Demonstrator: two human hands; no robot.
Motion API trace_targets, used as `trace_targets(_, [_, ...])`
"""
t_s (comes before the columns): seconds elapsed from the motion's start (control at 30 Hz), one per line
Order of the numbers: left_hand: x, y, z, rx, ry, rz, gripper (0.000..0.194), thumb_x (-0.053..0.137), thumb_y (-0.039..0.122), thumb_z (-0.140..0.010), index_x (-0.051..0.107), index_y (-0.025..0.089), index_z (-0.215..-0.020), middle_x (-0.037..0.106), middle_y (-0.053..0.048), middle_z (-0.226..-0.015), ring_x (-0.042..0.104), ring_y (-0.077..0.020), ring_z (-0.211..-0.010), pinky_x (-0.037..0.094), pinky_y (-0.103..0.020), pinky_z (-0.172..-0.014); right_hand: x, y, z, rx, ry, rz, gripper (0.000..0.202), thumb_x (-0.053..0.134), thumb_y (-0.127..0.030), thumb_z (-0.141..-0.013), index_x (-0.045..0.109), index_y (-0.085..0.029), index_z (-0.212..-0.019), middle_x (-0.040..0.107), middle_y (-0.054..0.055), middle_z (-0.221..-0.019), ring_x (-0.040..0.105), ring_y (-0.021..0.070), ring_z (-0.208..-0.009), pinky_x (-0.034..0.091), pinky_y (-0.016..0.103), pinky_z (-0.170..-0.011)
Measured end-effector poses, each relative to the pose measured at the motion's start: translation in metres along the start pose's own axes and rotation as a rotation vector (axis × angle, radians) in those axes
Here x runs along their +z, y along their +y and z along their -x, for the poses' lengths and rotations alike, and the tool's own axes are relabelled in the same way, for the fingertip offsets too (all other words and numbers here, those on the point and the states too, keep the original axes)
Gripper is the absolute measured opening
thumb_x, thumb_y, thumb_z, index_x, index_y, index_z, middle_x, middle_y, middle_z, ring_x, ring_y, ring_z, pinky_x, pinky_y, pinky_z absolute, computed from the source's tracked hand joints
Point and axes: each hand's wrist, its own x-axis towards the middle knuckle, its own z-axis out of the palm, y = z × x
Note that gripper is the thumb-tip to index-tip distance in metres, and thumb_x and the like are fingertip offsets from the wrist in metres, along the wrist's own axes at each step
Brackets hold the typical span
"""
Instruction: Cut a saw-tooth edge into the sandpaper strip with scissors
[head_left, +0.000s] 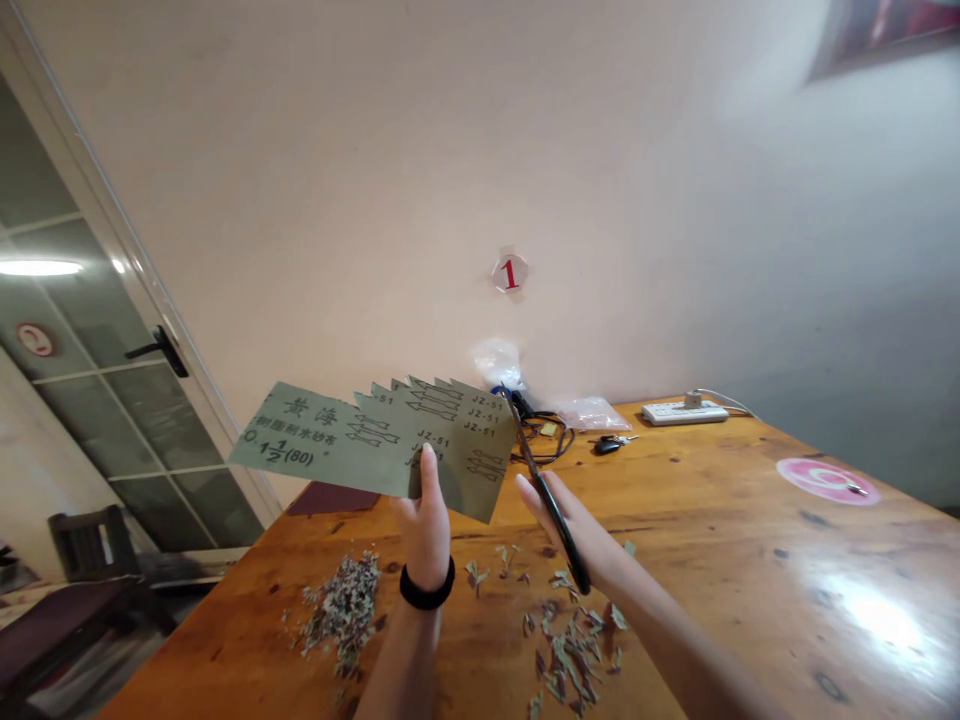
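My left hand (pixel 429 525), with a black band on the wrist, grips a grey-green sheet of sandpaper (pixel 397 440) by its lower edge, thumb on the printed face. Its upper edge is cut into a row of jagged teeth. In my right hand (pixel 559 515) is a pair of black-handled scissors (pixel 541 480), tilted up and to the left. The blades stand at the sheet's right edge; whether they touch it I cannot tell. Below lie a heap of tiny clippings (pixel 349 610) on the left and larger loose clippings (pixel 574 645) on the right.
Behind the hands on the wooden table (pixel 712 590) lie a dark cable (pixel 551 440), a clear plastic bag (pixel 592 413), a car key (pixel 609 444) and a white power strip (pixel 686 411). A dark red sheet (pixel 330 498) lies under the sandpaper's left side. A chair (pixel 90 565) stands at left.
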Motion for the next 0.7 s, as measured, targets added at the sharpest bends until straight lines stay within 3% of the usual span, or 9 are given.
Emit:
trace_targets(0.17, [0.003, -0.001, 0.004, 0.011, -0.033, 0.043, 0.035, 0.068, 0.041, -0.086, 0.071, 0.018, -0.113, 0.076, -0.011, -0.118, 0.053, -0.0292, -0.136, 0.04, -0.038, -0.116, 0.003, 0.015, -0.007, -0.001, -0.006, -0.061, 0.069, 0.043, -0.095, -0.071, 0.044, -0.026, -0.077, 0.034, -0.006, -0.067, 0.033, 0.0162, -0.059, 0.029, 0.027, -0.05])
trace_targets(0.33, [0.004, -0.005, 0.001, -0.004, -0.049, 0.082, 0.037, 0.07, 0.04, -0.086, 0.07, 0.019, -0.116, 0.074, -0.011, -0.126, 0.052, -0.0291, -0.137, 0.039, -0.038, -0.117, 0.001, 0.031, -0.012, -0.005, -0.044, -0.101, 0.066, 0.045, -0.093, -0.074, 0.037, -0.027, -0.072, 0.026, -0.008, -0.062, 0.022, 0.0138, -0.053, 0.022, 0.026, -0.047])
trace_targets(0.5, [0.006, -0.011, -0.004, -0.014, -0.059, 0.146, 0.043, 0.069, 0.043, -0.086, 0.068, 0.02, -0.121, 0.068, -0.01, -0.136, 0.053, -0.0282, -0.137, 0.042, -0.038, -0.114, 0.001, 0.026, -0.01, 0.013, -0.094, -0.129, 0.066, 0.044, -0.093, -0.075, 0.034, -0.027, -0.072, 0.024, -0.01, -0.059, 0.016, 0.0119, -0.05, 0.019, 0.025, -0.045])
trace_targets(0.7, [0.006, -0.016, -0.006, -0.054, -0.056, 0.199, 0.046, 0.071, 0.046, -0.085, 0.067, 0.02, -0.123, 0.066, -0.011, -0.139, 0.057, -0.0279, -0.133, 0.044, -0.04, -0.113, 0.002, 0.021, -0.007, 0.008, -0.086, -0.118, 0.066, 0.047, -0.093, -0.074, 0.038, -0.027, -0.074, 0.029, -0.008, -0.065, 0.019, 0.0132, -0.054, 0.02, 0.025, -0.046])
